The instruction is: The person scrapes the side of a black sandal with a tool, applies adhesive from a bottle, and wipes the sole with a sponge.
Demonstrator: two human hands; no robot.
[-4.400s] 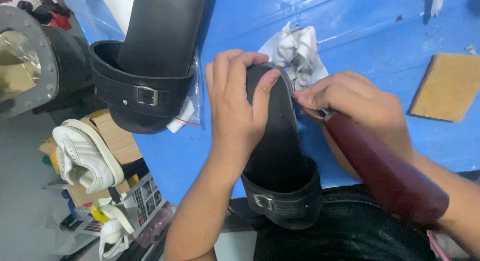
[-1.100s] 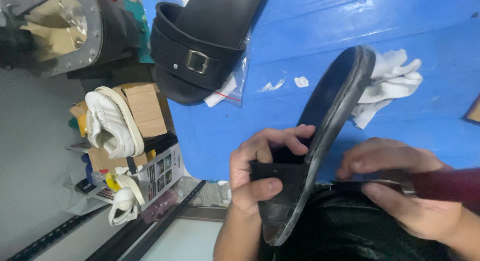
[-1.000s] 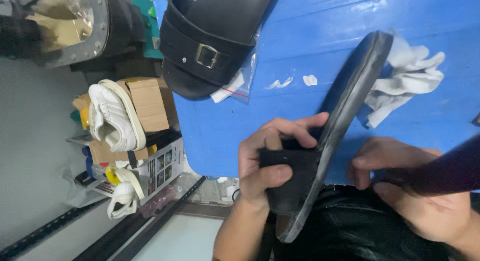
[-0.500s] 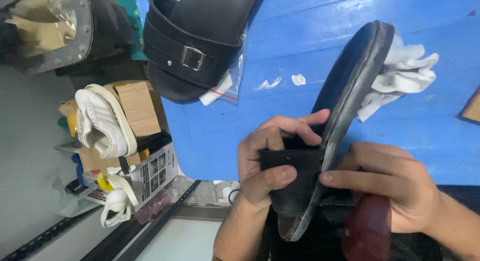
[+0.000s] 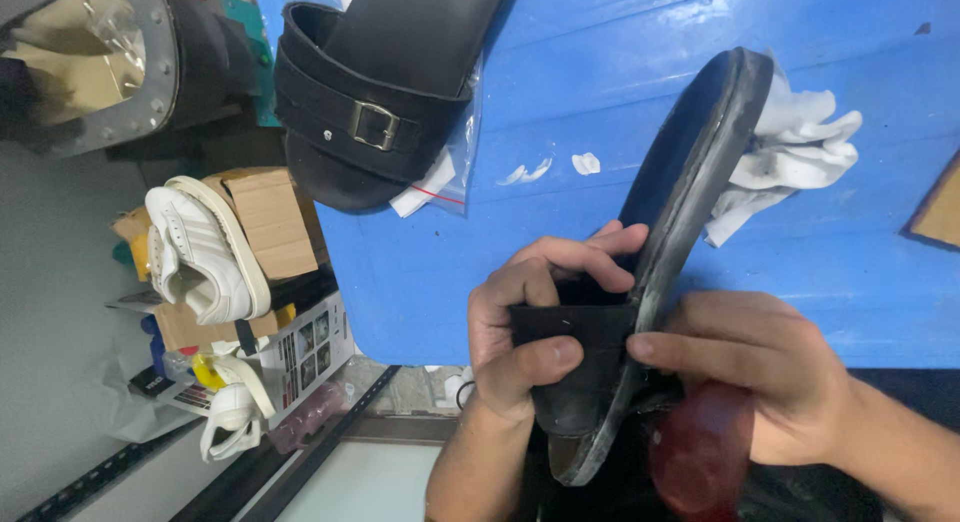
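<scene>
Near the blue table's [image 5: 800, 282] front edge, the left hand [image 5: 530, 332] grips the strap of a black sandal [image 5: 680, 212] turned on edge, while the right hand [image 5: 760, 372] pinches its sole, clutching a dark red tool [image 5: 700, 462] mostly hidden and cut off below.

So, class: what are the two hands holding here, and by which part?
Both hold the black sandal, turned on edge. The left hand grips its strap; the right hand holds the sole's edge, with a dark red handle beneath it.
</scene>
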